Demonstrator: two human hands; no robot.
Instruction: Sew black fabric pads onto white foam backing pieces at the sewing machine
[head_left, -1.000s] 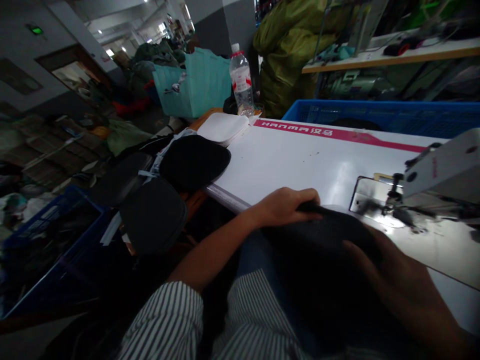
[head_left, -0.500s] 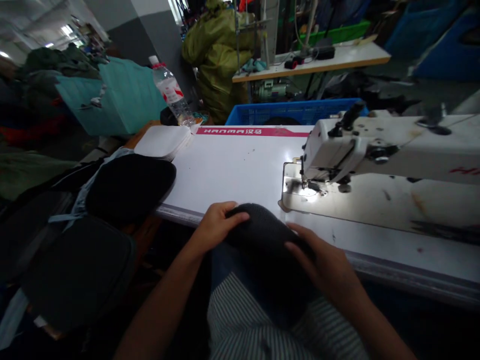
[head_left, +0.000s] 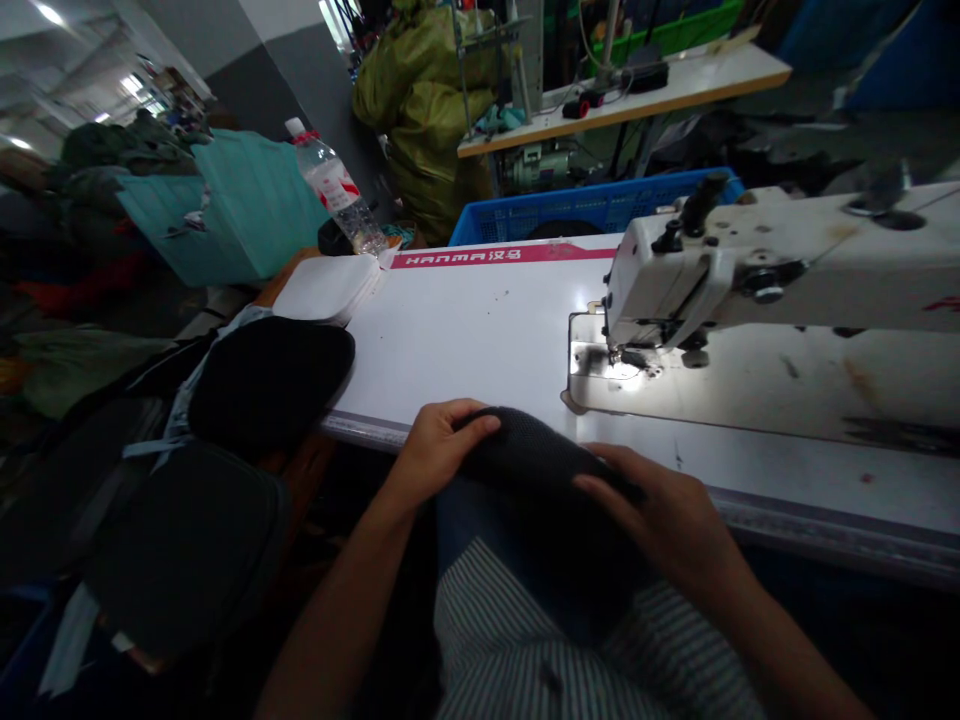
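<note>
Black mesh cloth (head_left: 536, 450) sits at the near edge of the counter (head_left: 450, 340), over the person's lap. The left hand (head_left: 439, 455) has its grip clamped on one end, thumb on top; the right hand (head_left: 667, 505) is clamped on the other, presumably to hold the piece evenly spread. The sewing machine (head_left: 675, 280) stands toward the right end. White pieces (head_left: 326, 285) lie stacked at the far left corner beside a bottle (head_left: 334, 190), probably out of the hands' way.

Ceiling lights (head_left: 49, 14) shine at upper left in otherwise dim conditions as glare flares off a metal plate (head_left: 750, 385) on the white surface (head_left: 450, 345); shadowed lower-left outlines appear slightly blurred.
</note>
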